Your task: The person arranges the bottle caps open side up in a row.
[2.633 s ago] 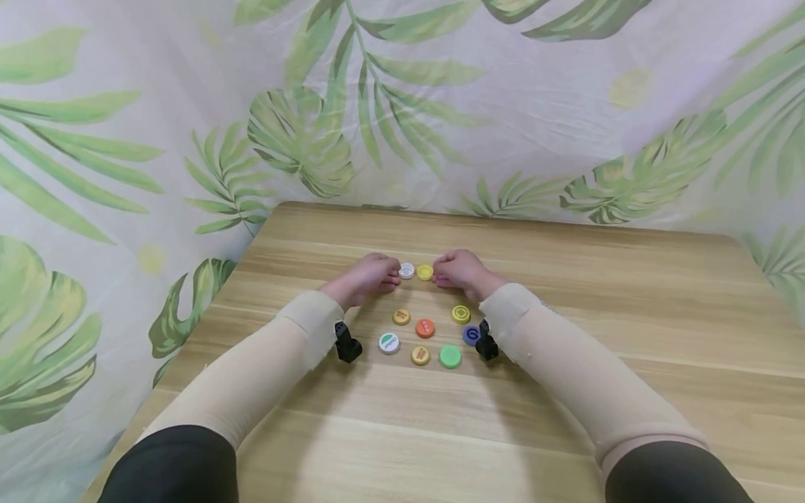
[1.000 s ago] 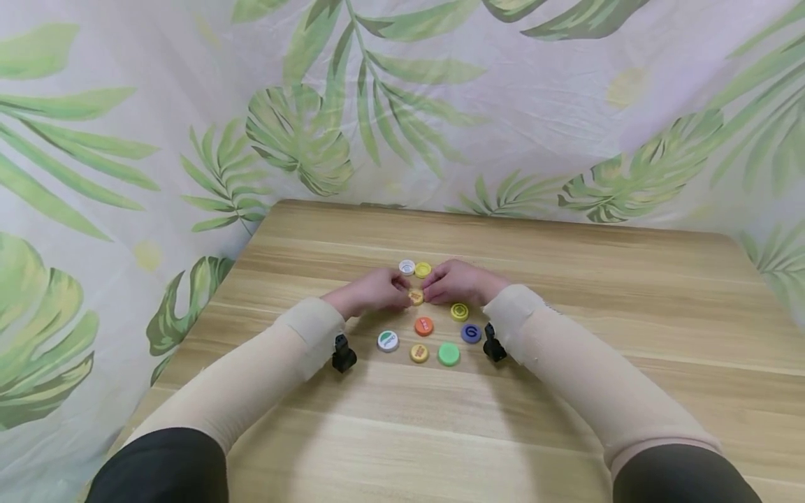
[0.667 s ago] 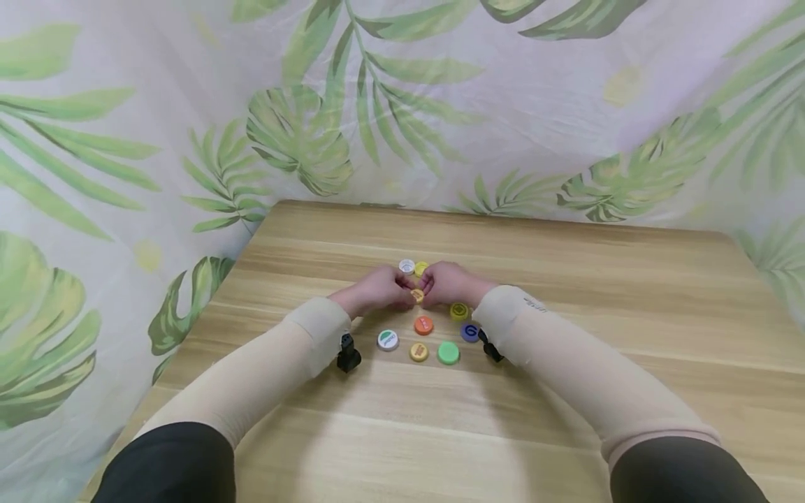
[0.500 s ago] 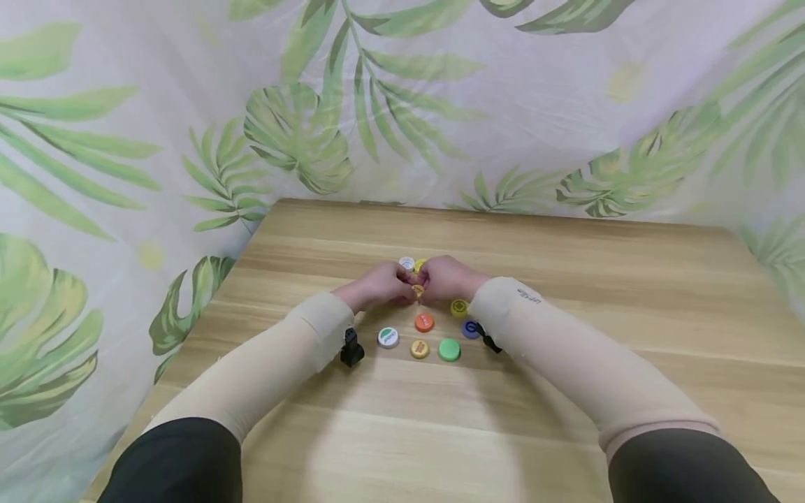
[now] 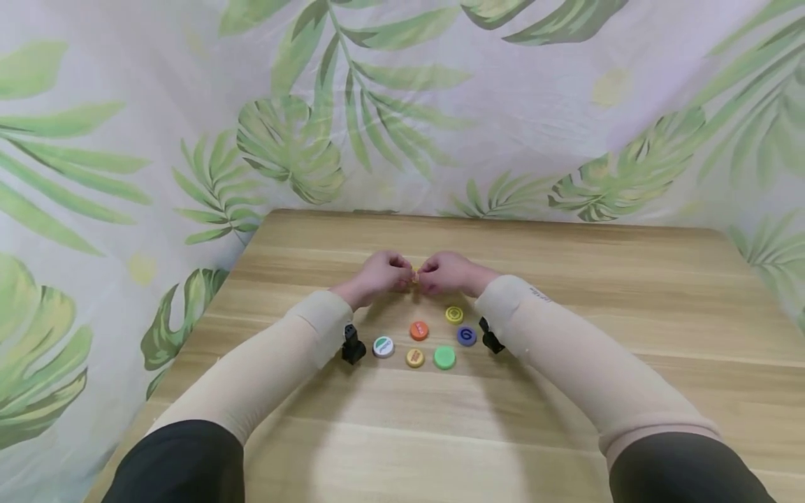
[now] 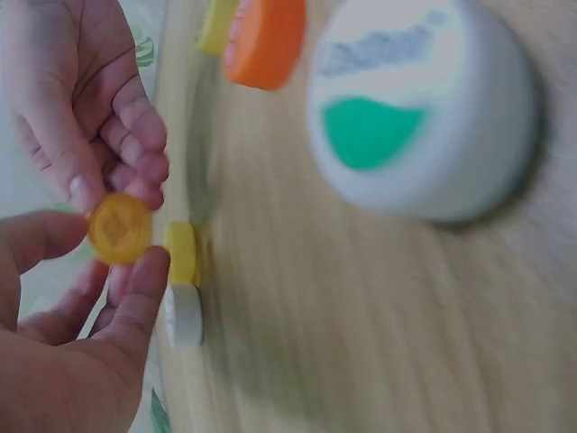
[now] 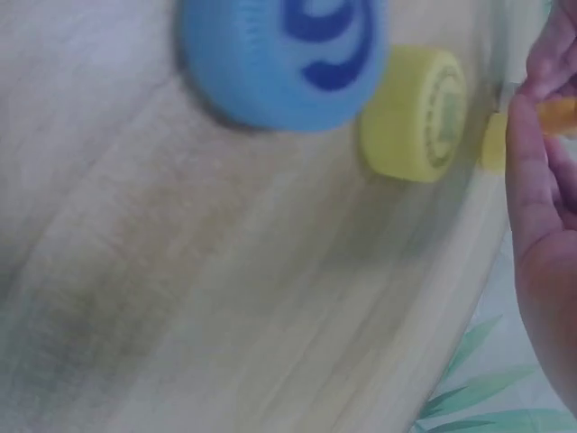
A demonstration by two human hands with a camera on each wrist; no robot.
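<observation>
An orange-yellow bottle cap (image 6: pixel 120 229) is held off the wooden tabletop between both hands, its round face turned toward the left wrist camera. My left hand (image 5: pixel 385 272) pinches it between thumb and a finger. My right hand (image 5: pixel 449 272) grips the opposite edge with its fingertips, the other fingers curled loosely. Close behind, a yellow cap (image 6: pixel 182 253) and a white cap (image 6: pixel 184 316) stand side by side on the table; in the head view the hands hide them.
Nearer on the table (image 5: pixel 390 433) lie a red-orange cap (image 5: pixel 418 330), yellow cap (image 5: pixel 454 315), blue cap (image 5: pixel 467 336), green cap (image 5: pixel 444 358), white-and-green cap (image 5: pixel 383 346) and orange-yellow cap (image 5: pixel 415 358). A leaf-print cloth (image 5: pixel 402 126) hangs behind the table.
Both hands left the back white and yellow caps and took hold of the orange-yellow cap behind the red-orange one. They have lifted it and moved it away from the body, toward those back caps.
</observation>
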